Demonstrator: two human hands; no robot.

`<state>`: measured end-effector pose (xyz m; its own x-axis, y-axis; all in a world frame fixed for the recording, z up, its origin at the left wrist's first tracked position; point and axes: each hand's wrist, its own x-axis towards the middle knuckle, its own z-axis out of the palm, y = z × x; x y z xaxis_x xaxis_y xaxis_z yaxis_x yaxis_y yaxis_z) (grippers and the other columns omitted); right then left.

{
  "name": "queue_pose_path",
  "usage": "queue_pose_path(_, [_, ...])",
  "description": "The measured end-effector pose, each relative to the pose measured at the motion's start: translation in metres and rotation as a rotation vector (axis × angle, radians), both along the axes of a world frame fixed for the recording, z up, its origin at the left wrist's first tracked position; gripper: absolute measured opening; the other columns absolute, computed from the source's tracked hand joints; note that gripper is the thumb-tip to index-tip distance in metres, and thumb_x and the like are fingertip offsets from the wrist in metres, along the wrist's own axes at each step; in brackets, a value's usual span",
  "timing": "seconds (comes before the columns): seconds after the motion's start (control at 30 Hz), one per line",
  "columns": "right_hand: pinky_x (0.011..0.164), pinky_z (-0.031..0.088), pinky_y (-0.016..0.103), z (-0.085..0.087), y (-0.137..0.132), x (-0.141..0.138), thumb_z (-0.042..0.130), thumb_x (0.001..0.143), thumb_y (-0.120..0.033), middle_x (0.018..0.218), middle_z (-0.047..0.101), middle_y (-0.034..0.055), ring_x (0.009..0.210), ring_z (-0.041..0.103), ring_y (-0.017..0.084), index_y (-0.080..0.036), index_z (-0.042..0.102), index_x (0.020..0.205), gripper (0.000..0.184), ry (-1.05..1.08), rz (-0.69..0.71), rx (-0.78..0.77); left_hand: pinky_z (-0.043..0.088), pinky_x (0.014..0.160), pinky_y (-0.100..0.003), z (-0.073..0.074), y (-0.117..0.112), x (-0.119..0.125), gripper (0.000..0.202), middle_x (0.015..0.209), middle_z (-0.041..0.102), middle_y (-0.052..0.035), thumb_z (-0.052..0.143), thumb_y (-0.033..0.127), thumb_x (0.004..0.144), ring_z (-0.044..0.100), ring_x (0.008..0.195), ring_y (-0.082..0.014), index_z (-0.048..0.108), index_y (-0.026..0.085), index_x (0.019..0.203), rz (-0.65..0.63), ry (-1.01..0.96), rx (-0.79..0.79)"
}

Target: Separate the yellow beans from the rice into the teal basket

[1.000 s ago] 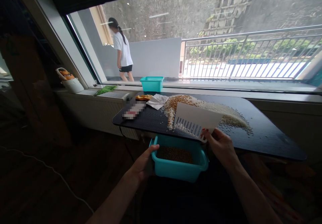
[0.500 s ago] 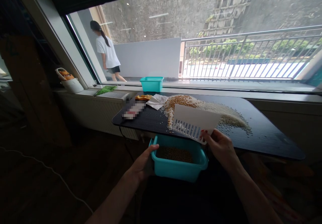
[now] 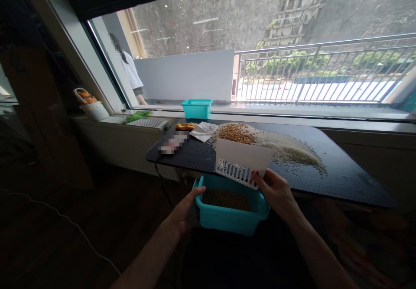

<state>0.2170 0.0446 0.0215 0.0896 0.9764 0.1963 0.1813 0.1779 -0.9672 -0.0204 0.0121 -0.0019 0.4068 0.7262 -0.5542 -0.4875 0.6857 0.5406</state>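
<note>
My left hand (image 3: 186,209) grips the left rim of a teal bin (image 3: 232,219) held just below the front edge of the black table (image 3: 341,174); brown grains lie inside the bin. My right hand (image 3: 274,190) pinches the lower corner of a white slotted scraper card (image 3: 242,159), which stands on the table edge above the bin. Behind the card lies a pile of yellow-brown kernels (image 3: 236,133) merging on its right into a spread of white rice (image 3: 287,148).
A second teal bin (image 3: 196,108) sits on the windowsill. Crumpled white paper (image 3: 203,131) and orange peel (image 3: 185,126) lie at the table's back left. A white pot (image 3: 94,109) stands on the left sill. A person (image 3: 130,74) walks outside the window.
My right hand slid the scraper card left and toward the table's front edge, over the bin. The person outside walked left, now half hidden by the window frame.
</note>
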Motion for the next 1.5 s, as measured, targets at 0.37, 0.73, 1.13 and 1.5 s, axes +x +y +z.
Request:
queue_pose_path(0.37, [0.055, 0.048, 0.026, 0.009, 0.005, -0.011, 0.062, 0.069, -0.046, 0.062, 0.063, 0.0018, 0.058, 0.058, 0.016, -0.018, 0.061, 0.071, 0.029, -0.012, -0.007, 0.036, 0.046, 0.083, -0.034, -0.001, 0.0, -0.006, 0.061, 0.094, 0.068, -0.0088, 0.057, 0.039, 0.075, 0.064, 0.091, -0.0236, 0.042, 0.014, 0.128, 0.022, 0.002, 0.029])
queue_pose_path(0.73, [0.055, 0.047, 0.025, 0.006, 0.006, -0.008, 0.063, 0.068, -0.046, 0.064, 0.065, 0.0026, 0.058, 0.059, 0.016, -0.017, 0.061, 0.072, 0.029, 0.012, -0.023, 0.038, 0.047, 0.082, -0.035, -0.003, 0.002, -0.007, 0.06, 0.097, 0.068, -0.0086, 0.057, 0.042, 0.075, 0.063, 0.091, -0.0234, 0.044, 0.015, 0.127, 0.008, 0.017, 0.02])
queue_pose_path(1.13, [0.055, 0.047, 0.027, -0.012, -0.001, -0.013, 0.061, 0.07, -0.046, 0.065, 0.065, 0.0034, 0.059, 0.059, 0.017, -0.017, 0.063, 0.077, 0.03, -0.066, -0.097, 0.029, 0.047, 0.079, -0.033, -0.005, 0.002, -0.008, 0.06, 0.096, 0.067, -0.0081, 0.059, 0.041, 0.073, 0.063, 0.089, -0.0225, 0.045, 0.015, 0.125, 0.016, 0.013, 0.0])
queue_pose_path(1.5, [0.057, 0.046, 0.028, -0.017, -0.003, 0.02, 0.06, 0.068, -0.045, 0.068, 0.068, 0.0052, 0.061, 0.062, 0.019, -0.017, 0.062, 0.074, 0.028, -0.173, -0.394, 0.061, 0.048, 0.077, -0.034, -0.003, 0.001, -0.006, 0.06, 0.095, 0.067, -0.0078, 0.06, 0.042, 0.073, 0.064, 0.087, -0.0224, 0.045, 0.016, 0.125, 0.012, 0.039, 0.003])
